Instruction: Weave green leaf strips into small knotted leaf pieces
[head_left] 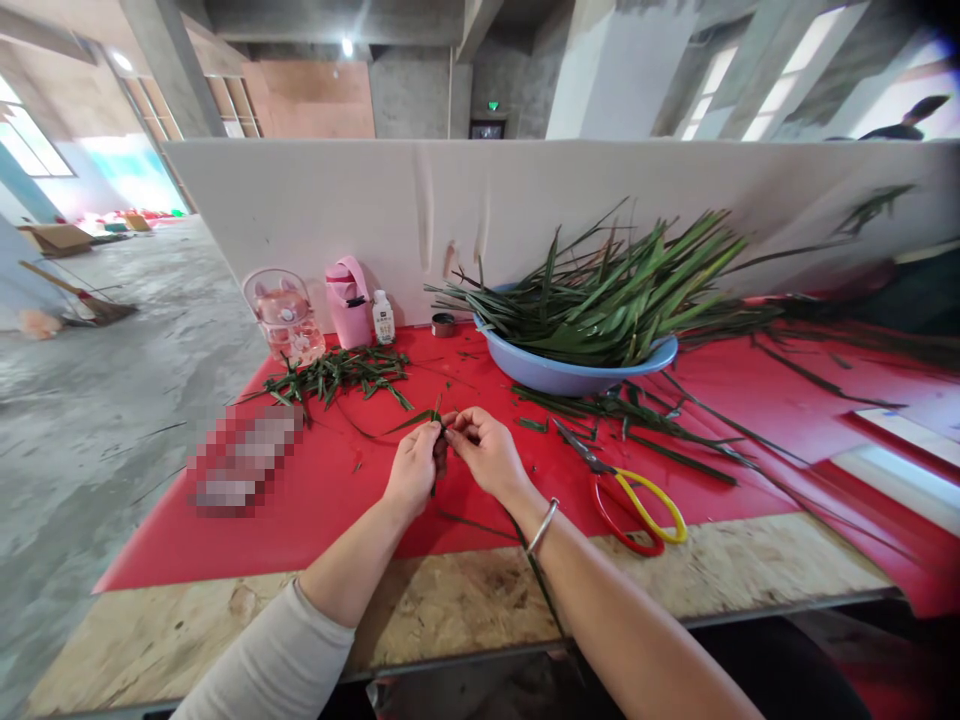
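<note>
My left hand [417, 462] and my right hand [484, 448] meet above the red sheet [322, 520]. Both have their fingers pinched on a small piece of green leaf [437, 418], partly hidden by the fingers. One long thin leaf strip [409, 424] trails from it to the left. Another dark strip [541, 580] passes beneath my right wrist and over the table's front edge. Scissors with red and yellow handles [626, 495] lie to the right of my right hand. Behind them, a blue basin [570, 375] holds a heap of long green leaves [637, 290].
A pile of short leaf pieces [345, 373] lies at the back left, near a clear pink bottle [289, 318], a pink pouch [349, 305] and a small white bottle [383, 318]. A white panel [337, 200] stands behind. A person [904, 125] is at the far right.
</note>
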